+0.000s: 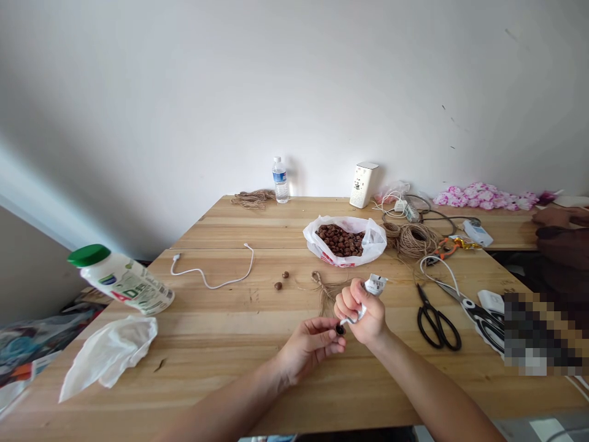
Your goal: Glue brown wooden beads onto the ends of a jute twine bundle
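My left hand (309,345) pinches a small dark brown bead (340,329) between its fingertips above the wooden table (230,325). My right hand (359,310) is closed round a small white tube (370,293), whose tip points at the bead. A short bundle of jute twine (323,288) lies just behind both hands. Two loose brown beads (281,280) rest on the table to the left of the twine. Behind them stands an open white plastic bag of brown beads (343,240).
Black scissors (435,320) and a second pair (469,306) lie right of my hands. A twine coil (413,239), white cable (216,270), water bottle (280,180), white device (363,184), tipped white bottle with green cap (120,279) and crumpled bag (110,353) surround. Another person's arm (559,230) rests far right.
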Action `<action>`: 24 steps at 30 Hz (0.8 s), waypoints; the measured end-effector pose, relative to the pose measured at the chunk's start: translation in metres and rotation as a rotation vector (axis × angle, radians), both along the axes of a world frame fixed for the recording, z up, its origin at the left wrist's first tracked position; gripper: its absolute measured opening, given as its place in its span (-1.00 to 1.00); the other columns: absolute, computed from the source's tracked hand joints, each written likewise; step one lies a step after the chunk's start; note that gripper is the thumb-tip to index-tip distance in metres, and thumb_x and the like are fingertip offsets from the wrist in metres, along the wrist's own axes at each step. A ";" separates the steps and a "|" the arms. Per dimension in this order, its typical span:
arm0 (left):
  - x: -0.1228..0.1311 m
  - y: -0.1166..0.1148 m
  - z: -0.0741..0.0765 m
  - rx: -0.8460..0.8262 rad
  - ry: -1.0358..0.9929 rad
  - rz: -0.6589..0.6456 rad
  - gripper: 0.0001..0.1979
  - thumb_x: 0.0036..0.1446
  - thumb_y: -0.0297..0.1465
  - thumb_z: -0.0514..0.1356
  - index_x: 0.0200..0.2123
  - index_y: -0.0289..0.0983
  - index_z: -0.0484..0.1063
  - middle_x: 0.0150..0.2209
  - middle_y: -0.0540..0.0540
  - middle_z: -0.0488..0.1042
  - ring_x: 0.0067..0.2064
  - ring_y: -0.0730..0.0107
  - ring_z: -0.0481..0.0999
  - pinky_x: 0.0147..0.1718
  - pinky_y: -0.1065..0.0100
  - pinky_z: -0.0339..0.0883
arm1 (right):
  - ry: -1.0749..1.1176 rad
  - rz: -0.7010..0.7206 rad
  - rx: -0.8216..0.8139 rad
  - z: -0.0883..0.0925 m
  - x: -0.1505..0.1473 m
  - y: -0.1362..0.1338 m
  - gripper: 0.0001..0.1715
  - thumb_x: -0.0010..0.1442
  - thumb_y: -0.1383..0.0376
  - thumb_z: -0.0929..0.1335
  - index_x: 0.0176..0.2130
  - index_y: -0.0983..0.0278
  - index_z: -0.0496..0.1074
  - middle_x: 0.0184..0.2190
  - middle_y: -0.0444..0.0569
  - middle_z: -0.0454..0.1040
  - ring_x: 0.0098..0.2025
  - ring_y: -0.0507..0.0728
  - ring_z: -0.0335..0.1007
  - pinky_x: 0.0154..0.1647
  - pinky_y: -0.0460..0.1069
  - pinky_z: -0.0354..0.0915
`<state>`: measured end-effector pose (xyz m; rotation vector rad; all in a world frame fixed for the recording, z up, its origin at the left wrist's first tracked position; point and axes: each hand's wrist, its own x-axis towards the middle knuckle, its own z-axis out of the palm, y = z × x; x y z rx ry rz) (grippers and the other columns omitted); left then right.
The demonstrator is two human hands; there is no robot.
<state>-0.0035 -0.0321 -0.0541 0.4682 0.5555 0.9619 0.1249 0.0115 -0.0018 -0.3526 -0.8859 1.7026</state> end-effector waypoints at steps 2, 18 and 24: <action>0.000 0.000 0.000 -0.002 -0.005 -0.001 -0.76 -0.14 -0.52 0.34 -0.31 -0.41 0.50 -0.39 -0.16 0.52 -0.35 0.34 0.54 -0.27 0.32 0.39 | 0.005 0.004 0.002 -0.001 -0.001 -0.001 -0.52 0.09 0.18 0.35 -0.62 0.26 0.02 -0.76 -0.31 -0.09 -0.74 -0.08 -0.24 -0.67 -0.11 -0.07; 0.001 -0.001 -0.001 -0.006 -0.003 -0.013 -0.77 -0.15 -0.53 0.34 -0.32 -0.40 0.50 -0.39 -0.15 0.53 -0.36 0.32 0.55 -0.28 0.30 0.40 | -0.011 -0.023 0.007 -0.002 -0.002 -0.003 -0.53 0.08 0.19 0.36 -0.62 0.25 0.01 -0.77 -0.32 -0.10 -0.75 -0.08 -0.24 -0.69 -0.11 -0.08; 0.000 -0.003 -0.002 0.001 -0.012 -0.021 -0.77 -0.13 -0.54 0.33 -0.31 -0.40 0.50 -0.39 -0.15 0.53 -0.36 0.33 0.55 -0.28 0.31 0.40 | 0.006 -0.023 0.013 -0.002 -0.002 -0.002 -0.54 0.09 0.22 0.35 -0.62 0.25 0.02 -0.77 -0.31 -0.09 -0.75 -0.08 -0.25 -0.69 -0.11 -0.10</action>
